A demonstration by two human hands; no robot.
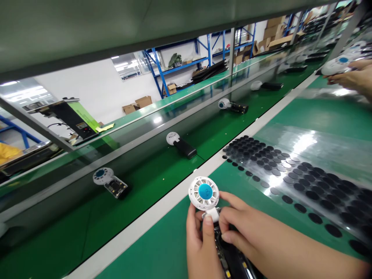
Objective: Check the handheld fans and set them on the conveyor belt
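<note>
A small hand-held fan (205, 192) with a white round head, a blue centre and a dark handle is held over the green bench near its edge. My left hand (200, 240) grips the handle from the left, thumb pressed just below the fan head. My right hand (247, 228) is closed on the neck and handle from the right, fingertips touching the base of the head. The lower handle, with an exposed board, runs out of view between my hands.
A clear sheet (293, 174) of several black round pads lies right of my hands. Similar fans (109, 181) (180, 143) (232, 105) ride the green conveyor belt (145, 174). Another person's hands (350, 75) hold a fan at top right. Blue racks with boxes (203, 58) stand behind.
</note>
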